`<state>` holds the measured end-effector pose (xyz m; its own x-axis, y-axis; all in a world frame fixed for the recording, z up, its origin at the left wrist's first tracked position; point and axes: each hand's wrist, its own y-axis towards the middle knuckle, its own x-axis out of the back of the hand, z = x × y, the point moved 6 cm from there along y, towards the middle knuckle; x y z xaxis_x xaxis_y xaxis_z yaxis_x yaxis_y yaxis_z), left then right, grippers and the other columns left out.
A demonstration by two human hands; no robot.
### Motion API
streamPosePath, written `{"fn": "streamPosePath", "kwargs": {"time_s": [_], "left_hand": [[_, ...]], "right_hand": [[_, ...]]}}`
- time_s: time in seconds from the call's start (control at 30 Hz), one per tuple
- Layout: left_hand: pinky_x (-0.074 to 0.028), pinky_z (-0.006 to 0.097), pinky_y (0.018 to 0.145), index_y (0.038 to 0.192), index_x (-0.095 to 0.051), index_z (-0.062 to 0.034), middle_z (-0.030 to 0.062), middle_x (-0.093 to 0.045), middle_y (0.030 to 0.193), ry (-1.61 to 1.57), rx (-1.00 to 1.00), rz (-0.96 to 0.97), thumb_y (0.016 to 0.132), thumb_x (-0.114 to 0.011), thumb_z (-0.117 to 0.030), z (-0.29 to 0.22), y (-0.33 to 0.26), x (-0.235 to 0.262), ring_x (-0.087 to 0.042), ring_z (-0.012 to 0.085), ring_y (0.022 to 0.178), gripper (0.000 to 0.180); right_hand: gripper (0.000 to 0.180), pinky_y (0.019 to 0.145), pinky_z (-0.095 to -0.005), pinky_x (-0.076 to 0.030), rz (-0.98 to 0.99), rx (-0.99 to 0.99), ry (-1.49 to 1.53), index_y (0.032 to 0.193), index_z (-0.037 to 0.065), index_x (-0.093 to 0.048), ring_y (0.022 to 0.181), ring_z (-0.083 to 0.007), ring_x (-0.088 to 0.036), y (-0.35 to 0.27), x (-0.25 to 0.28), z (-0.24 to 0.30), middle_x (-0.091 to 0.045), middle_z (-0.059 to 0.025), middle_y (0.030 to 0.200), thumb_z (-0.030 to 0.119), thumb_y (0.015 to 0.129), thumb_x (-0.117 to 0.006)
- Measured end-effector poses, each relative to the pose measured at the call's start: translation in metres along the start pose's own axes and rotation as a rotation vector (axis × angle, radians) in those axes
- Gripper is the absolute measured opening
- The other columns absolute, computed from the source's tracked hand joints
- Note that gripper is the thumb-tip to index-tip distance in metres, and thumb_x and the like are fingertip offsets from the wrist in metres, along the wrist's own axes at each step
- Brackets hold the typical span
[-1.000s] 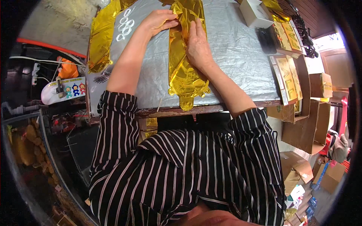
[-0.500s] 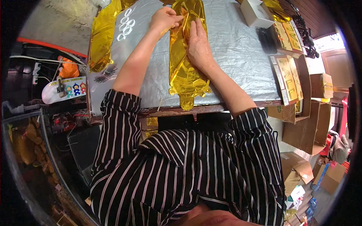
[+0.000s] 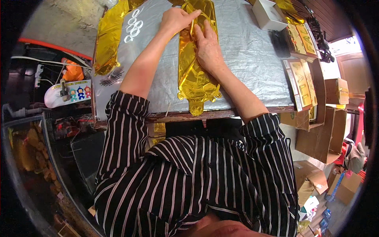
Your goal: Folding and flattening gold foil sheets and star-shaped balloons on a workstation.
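A long, flat gold foil balloon (image 3: 188, 79) lies lengthwise on the silver-covered table (image 3: 252, 67), its tabbed end hanging over the near edge. At its far part my left hand (image 3: 175, 20) has its fingers curled at the foil's left side, with the thumb reaching across the top; a fold of foil is between them. My right hand (image 3: 209, 49) rests flat on the foil's right side, fingers stretched out and slightly apart. The fingertips of my left hand are partly hidden.
Several white rings (image 3: 128, 38) lie left of my left hand. More gold foil (image 3: 108, 43) is spread along the table's left edge. At the right are an open white box (image 3: 269, 15), printed boxes (image 3: 301, 85) and cardboard cartons (image 3: 321, 134). A skateboard-like printed board (image 3: 77, 94) sits at far left.
My left hand has shifted slightly right over the foil, its thumb now lying across the top. The fingers of my right hand have spread and bent a little.
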<state>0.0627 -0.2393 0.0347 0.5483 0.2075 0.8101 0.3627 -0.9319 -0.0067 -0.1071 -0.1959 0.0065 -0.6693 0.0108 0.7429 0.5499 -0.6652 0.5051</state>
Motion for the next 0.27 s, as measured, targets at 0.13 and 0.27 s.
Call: {"fn": "streamPosePath", "kwargs": {"time_s": [0.13,0.27], "left_hand": [[-0.059,0.039,0.081,0.096,-0.082,-0.0127,0.0111,-0.078,0.086,0.044,-0.045,-0.085,0.080,-0.074,-0.057,-0.006,0.006,0.002,-0.075,0.0310,0.083,0.048],[-0.058,0.038,0.092,0.099,-0.083,-0.0146,0.0093,-0.079,0.100,-0.267,0.032,0.024,0.079,-0.076,-0.054,0.014,0.018,-0.005,-0.075,0.0245,0.097,0.045]], "right_hand": [[0.062,0.117,-0.0493,-0.037,-0.030,0.009,0.015,0.149,0.000,-0.044,0.140,-0.0503,-0.039,0.000,0.001,-0.002,-0.032,-0.0343,0.157,-0.001,0.088,-0.057],[0.062,0.118,-0.0488,-0.035,-0.006,0.019,-0.001,0.151,0.002,-0.042,0.142,-0.0501,-0.038,0.001,-0.002,0.000,-0.030,-0.0340,0.158,0.006,0.092,-0.063]]}}
